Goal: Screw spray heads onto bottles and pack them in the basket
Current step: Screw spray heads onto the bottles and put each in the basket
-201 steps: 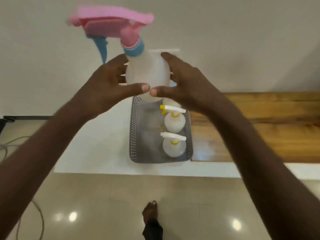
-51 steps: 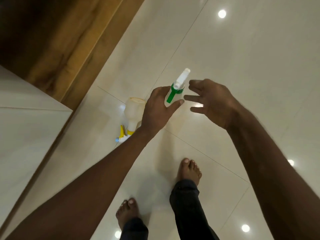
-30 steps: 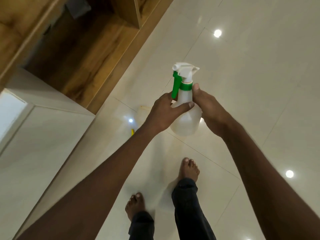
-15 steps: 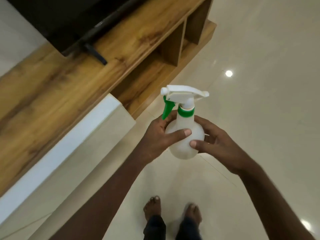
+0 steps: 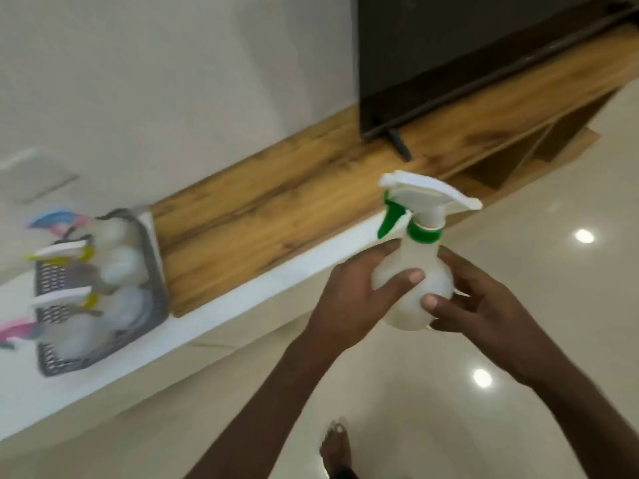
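Since half a second ago my view has swung left, so the gray basket (image 5: 152,271) has come into sight far off to the left of my hands, while the bottle (image 5: 413,288) has stayed clasped between them at about the same height.

From the head camera: my left hand (image 5: 356,299) wraps the round, milky body of the bottle from its left, thumb pressed flat across the front. My right hand (image 5: 484,305) cups it from the right and below, thumb tip touching the lower front, fingers curled behind. Both hands are closed on the bottle, which is upright, tilted slightly. The white spray head (image 5: 425,198) sits on the neck above my hands, its green trigger (image 5: 389,219) hanging toward my left hand and a green collar around the neck.

The basket rests on a white ledge (image 5: 242,305), well apart from my grip; inside it are blurred bottles with yellow, pink and blue sprayers. Beyond my hands runs a wooden shelf (image 5: 276,219) carrying a dark screen (image 5: 449,46). Below my arms, one bare foot (image 5: 335,444) stands on the glossy floor.
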